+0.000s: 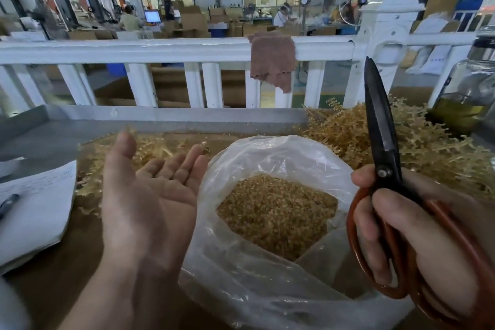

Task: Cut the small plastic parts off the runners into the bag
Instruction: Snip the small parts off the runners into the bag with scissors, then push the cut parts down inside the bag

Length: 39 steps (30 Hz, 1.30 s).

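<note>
A: Hand pose?
B: The left hand [150, 195] was palm up, fingers straight, holding nothing. The right hand [401, 230] gripped the scissors [380, 126], blades together, tips up. The hands were well apart.
A: Bag?
B: The bag [267, 262] sat between them, mouth wide. The right wrist was cut off by the frame.
A: Counts?
B: One bag, one scissors. The parts [276, 211] inside were too small to count. Two heaps of runners [417, 136], one beyond each hand.

I could read nothing for certain. The paper [34, 209] beside my left hand [150, 195] carried faint marks, too pale to make out. The lit screen [152, 16] far back was a blur, and so were the blue marks on the white sack [434, 59] behind the railing [160, 51].
</note>
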Available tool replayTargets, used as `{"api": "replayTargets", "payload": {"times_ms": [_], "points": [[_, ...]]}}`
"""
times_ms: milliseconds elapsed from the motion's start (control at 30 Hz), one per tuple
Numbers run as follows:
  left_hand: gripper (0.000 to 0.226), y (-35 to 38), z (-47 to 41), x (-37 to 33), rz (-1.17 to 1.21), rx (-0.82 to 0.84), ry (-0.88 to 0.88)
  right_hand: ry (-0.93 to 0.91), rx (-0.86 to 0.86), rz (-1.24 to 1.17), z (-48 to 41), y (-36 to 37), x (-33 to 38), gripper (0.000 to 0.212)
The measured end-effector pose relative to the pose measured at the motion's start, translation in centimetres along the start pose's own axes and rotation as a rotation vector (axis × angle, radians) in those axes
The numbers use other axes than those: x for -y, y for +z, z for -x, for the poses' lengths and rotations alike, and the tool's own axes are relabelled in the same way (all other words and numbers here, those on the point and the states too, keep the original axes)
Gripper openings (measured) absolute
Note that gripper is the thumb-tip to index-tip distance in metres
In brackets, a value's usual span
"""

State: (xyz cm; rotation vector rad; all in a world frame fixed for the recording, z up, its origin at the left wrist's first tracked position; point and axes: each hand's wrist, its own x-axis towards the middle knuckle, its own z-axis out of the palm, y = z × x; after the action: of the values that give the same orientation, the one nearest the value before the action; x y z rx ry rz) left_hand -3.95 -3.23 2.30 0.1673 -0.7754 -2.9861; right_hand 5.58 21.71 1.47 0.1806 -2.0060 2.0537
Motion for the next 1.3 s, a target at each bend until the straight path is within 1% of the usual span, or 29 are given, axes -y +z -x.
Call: {"api": "replayTargets", "payload": {"times_ms": [67,100,133,167,200,233,267,300,333,367,400,433,467,500,533,567,600,633,667,700,733,800,833,867,900,967,1033,1167,1300], "points": [[0.061,-0.1,-0.2,0.0,-0.013,-0.026,0.027,0.002,0.016,0.020,0.1,0.1,0.2,0.058],[0.046,-0.1,-0.2,0.2,-0.060,-0.031,0.063,0.003,0.020,0.029,0.2,0.2,0.3,0.058],[0.033,-0.1,0.0,0.6,-0.157,-0.030,0.129,0.003,0.014,0.036,0.2,0.2,0.4,0.058],[0.023,0.0,0.4,1.0,-0.326,-0.017,0.252,0.000,-0.001,0.049,0.3,0.2,0.5,0.059],[0.017,0.0,0.9,1.5,-0.544,0.012,0.433,-0.003,-0.014,0.065,0.4,0.3,0.7,0.060],[0.014,0.0,1.5,2.0,-0.751,0.072,0.626,0.000,-0.027,0.081,0.5,0.4,0.9,0.062],[0.012,0.0,2.1,2.4,-0.901,0.180,0.788,0.009,-0.037,0.101,0.6,0.4,1.1,0.064],[0.012,0.1,2.7,2.7,-1.000,0.331,0.901,0.022,-0.047,0.137,0.7,0.6,1.4,0.067],[0.015,0.1,3.2,3.0,-1.067,0.486,0.969,0.031,-0.058,0.204,0.7,0.6,1.7,0.069],[0.022,0.1,3.5,3.3,-1.131,0.613,1.003,0.026,-0.063,0.325,0.7,0.5,1.9,0.069],[0.027,0.2,3.8,3.6,-1.202,0.710,1.001,-0.003,-0.061,0.504,0.7,0.2,2.1,0.065],[0.031,0.2,3.8,3.8,-1.281,0.776,0.981,-0.047,-0.046,0.700,0.7,-0.2,2.3,0.055],[0.032,0.1,3.7,3.9,-1.380,0.799,0.953,-0.080,-0.027,0.872,0.5,-0.3,2.6,0.045],[0.032,0.1,3.7,4.1,-1.501,0.775,0.932,-0.087,0.002,0.992,0.4,-0.5,2.9,0.040],[0.032,0.0,3.5,4.3,-1.621,0.716,0.907,-0.059,0.060,1.067,0.2,-0.8,3.2,0.043],[0.031,-0.2,3.4,4.5,-1.707,0.639,0.871,-0.019,0.130,1.145,0.0,-1.3,3.2,0.051],[0.029,-0.4,3.3,4.6,-1.752,0.552,0.829,0.024,0.193,1.225,-0.2,-1.7,3.3,0.058],[0.025,-0.4,3.1,4.7,-1.758,0.469,0.792,0.080,0.257,1.282,-0.3,-2.0,3.5,0.059],[0.022,-0.4,2.8,4.7,-1.742,0.405,0.748,0.134,0.311,1.312,-0.3,-2.2,3.8,0.051],[0.025,-0.5,2.6,4.6,-1.732,0.361,0.707,0.162,0.342,1.327,-0.3,-2.3,4.0,0.040],[0.034,-0.5,2.5,4.7,-1.755,0.343,0.682,0.174,0.355,1.336,-0.3,-2.3,4.1,0.034],[0.064,-0.8,2.3,4.9,-1.822,0.375,0.628,0.182,0.356,1.361,-0.2,-2.2,3.8,0.033],[0.078,-1.0,2.3,5.0,-1.816,0.412,0.574,0.169,0.351,1.388,-0.2,-2.2,3.4,0.031],[0.087,-1.0,2.3,5.1,-1.796,0.456,0.519,0.144,0.349,1.423,-0.2,-2.2,2.9,0.026],[0.089,-1.1,2.3,5.2,-1.767,0.506,0.488,0.130,0.351,1.446,-0.2,-2.2,2.5,0.022],[0.082,-1.3,2.2,5.1,-1.701,0.593,0.482,0.152,0.364,1.463,-0.3,-2.2,2.1,0.019],[0.076,-1.3,2.4,4.8,-1.633,0.630,0.483,0.186,0.363,1.497,-0.3,-2.4,1.9,0.021],[0.068,-1.2,2.5,4.5,-1.532,0.621,0.524,0.253,0.376,1.564,-0.4,-2.7,1.7,0.026],[0.062,-1.4,2.7,4.2,-1.461,0.623,0.641,0.250,0.392,1.593,-0.3,-2.5,1.7,0.023]]}}
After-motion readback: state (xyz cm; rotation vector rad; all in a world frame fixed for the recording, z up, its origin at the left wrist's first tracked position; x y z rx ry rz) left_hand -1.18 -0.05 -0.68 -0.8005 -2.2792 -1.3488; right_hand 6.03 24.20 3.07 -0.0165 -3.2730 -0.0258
